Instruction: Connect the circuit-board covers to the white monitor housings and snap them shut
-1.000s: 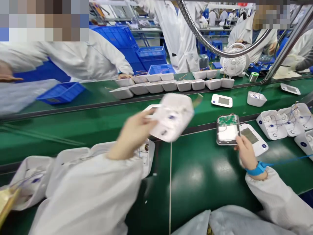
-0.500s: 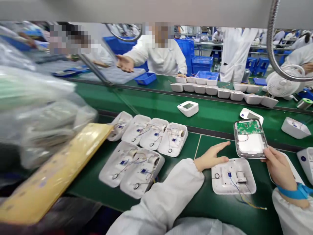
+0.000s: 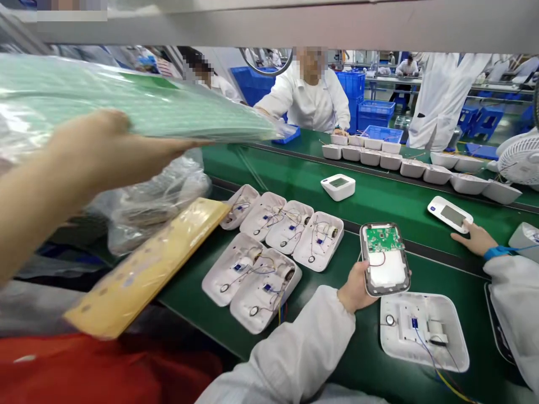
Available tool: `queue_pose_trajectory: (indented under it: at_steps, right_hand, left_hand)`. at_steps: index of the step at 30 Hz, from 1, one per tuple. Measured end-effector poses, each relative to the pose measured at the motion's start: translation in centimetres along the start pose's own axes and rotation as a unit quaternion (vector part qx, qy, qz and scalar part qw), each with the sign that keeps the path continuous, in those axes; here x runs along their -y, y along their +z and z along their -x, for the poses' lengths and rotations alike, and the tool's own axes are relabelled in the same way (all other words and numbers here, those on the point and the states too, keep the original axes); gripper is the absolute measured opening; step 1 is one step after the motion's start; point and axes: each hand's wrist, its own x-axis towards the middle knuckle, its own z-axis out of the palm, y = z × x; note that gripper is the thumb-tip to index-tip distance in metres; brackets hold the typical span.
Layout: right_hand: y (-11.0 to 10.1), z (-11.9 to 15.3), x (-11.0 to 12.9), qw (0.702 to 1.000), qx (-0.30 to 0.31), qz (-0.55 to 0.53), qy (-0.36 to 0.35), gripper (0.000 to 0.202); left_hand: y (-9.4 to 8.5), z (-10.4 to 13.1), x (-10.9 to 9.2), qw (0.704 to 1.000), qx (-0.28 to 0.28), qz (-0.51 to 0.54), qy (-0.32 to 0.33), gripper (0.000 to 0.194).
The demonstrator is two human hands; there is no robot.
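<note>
My left hand [image 3: 357, 286] grips the side of a white front cover [image 3: 387, 276], whose inner face shows with a green circuit board [image 3: 384, 240] at the top. Below and to the right, an open white housing [image 3: 424, 336] lies on the bench with a round metal disc, a small blue part and loose wires. My right hand [image 3: 476, 238], wearing a blue wristband [image 3: 499, 251], reaches to a white device with a grey screen [image 3: 451, 214] on the green belt. Its fingers are apart, with the fingertips at the device's near right corner.
Several wired white housings [image 3: 318, 241] stand left of my hands. Another person's hand [image 3: 96, 146] carries a green plastic-wrapped pack [image 3: 168, 106] across the left. A yellow wrapped pack [image 3: 147, 269] juts over the bench edge. One more screened device [image 3: 338, 187] sits on the belt.
The front cover has passed from my right hand to my left. My right hand has moved forward to the screened device. Another person's arm with the green pack has come in at left.
</note>
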Motion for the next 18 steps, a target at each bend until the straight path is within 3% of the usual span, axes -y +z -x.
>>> queue_pose_trajectory:
  at_steps: [2, 6, 10, 15, 18]
  right_hand:
    - [0.3, 0.2, -0.4, 0.999, 0.025, 0.010, 0.030, 0.050]
    - [-0.7, 0.8, 1.5, 1.000, 0.006, 0.023, 0.019, 0.048]
    - [-1.4, -0.2, 3.9, 1.000, -0.009, 0.004, -0.030, 0.075]
    - [-2.0, -1.2, 7.7, 1.000, 0.017, -0.020, -0.011, 0.038]
    - [-3.9, -0.7, 10.1, 0.999, 0.001, -0.037, 0.028, 0.036]
  left_hand:
    - [-0.2, 0.1, 0.2, 0.998, 0.025, 0.040, -0.045, 0.096]
    - [-0.7, 0.0, 0.9, 0.988, 0.066, 0.062, -0.124, 0.098]
    - [-0.8, 0.3, 1.1, 0.988, 0.071, 0.036, -0.132, 0.086]
    - [-0.6, 0.7, 0.8, 0.984, 0.068, -0.029, -0.160, 0.080]
    - [-0.4, 0.9, 0.9, 0.984, 0.043, -0.047, -0.166, 0.074]
